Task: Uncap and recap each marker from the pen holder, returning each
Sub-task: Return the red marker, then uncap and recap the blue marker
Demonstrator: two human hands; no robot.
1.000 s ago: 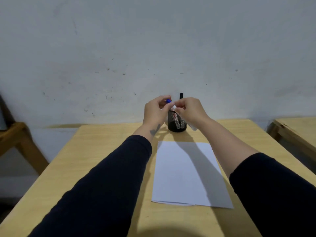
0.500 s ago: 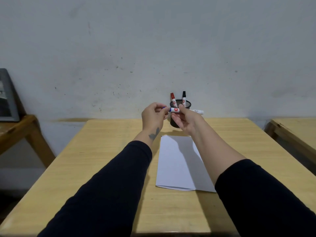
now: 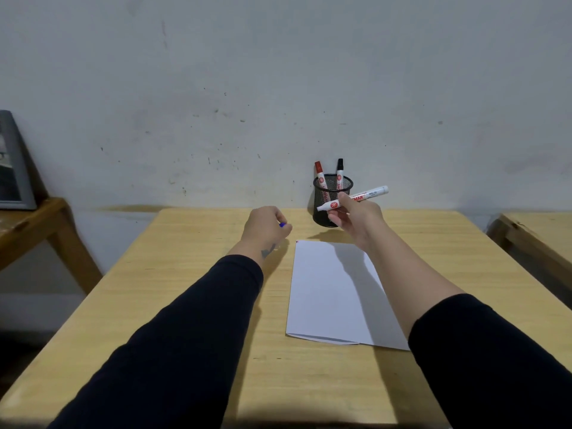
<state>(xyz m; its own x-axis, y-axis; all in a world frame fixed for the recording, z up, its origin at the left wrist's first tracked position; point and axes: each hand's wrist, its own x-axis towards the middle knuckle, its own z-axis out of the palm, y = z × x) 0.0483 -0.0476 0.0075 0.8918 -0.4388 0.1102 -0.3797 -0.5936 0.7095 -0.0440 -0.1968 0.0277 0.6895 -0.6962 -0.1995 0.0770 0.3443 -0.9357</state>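
Note:
A black mesh pen holder (image 3: pixel 322 218) stands at the table's far edge with a red-capped marker (image 3: pixel 319 174) and a black-capped marker (image 3: pixel 340 171) upright in it. My right hand (image 3: pixel 356 219) holds a white marker body (image 3: pixel 370 194) level in front of the holder, its uncapped end pointing left. My left hand (image 3: pixel 265 226) is closed low over the table to the left, with a blue cap (image 3: pixel 282 225) showing between its fingers. The two hands are apart.
A white sheet of paper (image 3: pixel 328 292) lies on the wooden table (image 3: pixel 185 274) under my right forearm. Another wooden table (image 3: pixel 538 233) stands at the right, and a wooden stand (image 3: pixel 34 218) with a framed picture (image 3: pixel 12 168) at the left.
The blue cap came off the marker. My left hand moved down and left with the cap, while my right hand kept the marker body near the holder.

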